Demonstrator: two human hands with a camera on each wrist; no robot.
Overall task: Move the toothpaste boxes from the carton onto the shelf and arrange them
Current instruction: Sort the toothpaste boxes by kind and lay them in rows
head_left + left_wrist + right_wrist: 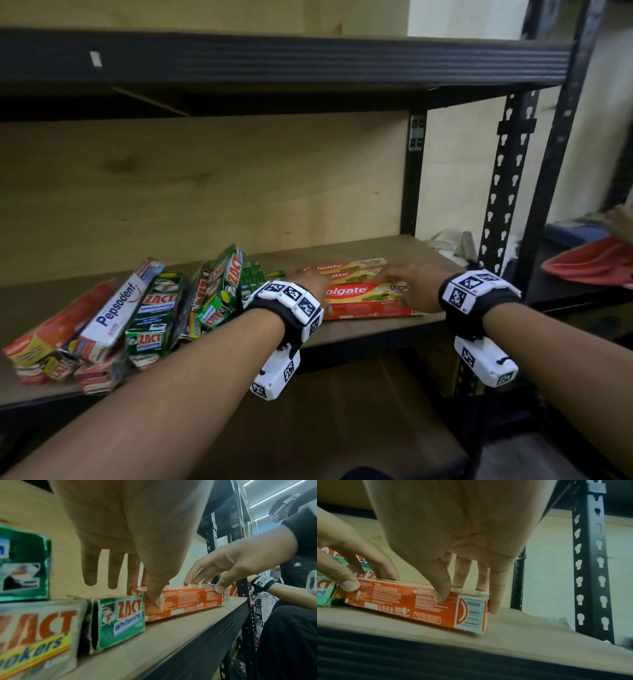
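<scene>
Three red Colgate boxes lie flat side by side on the wooden shelf (373, 330). My left hand (320, 287) holds the left end of the front Colgate box (366, 301), thumb on its front face and index finger behind its top edge (145, 593). My right hand (411, 287) holds the right end, thumb on the front face, fingers over the top and little finger against the end flap (462, 592). The front box (399, 601) lies on the board near the front edge. Left of it is a jumbled heap of Zact boxes (154, 318) and a Pepsodent box (120, 308).
A green Zact Whitening box (120, 619) touches the Colgate box's left end. The upper shelf beam (274, 61) runs overhead and a perforated black upright (500, 192) stands at the right. Red cloth (596, 260) lies beyond it. Another person sits to the right (291, 628).
</scene>
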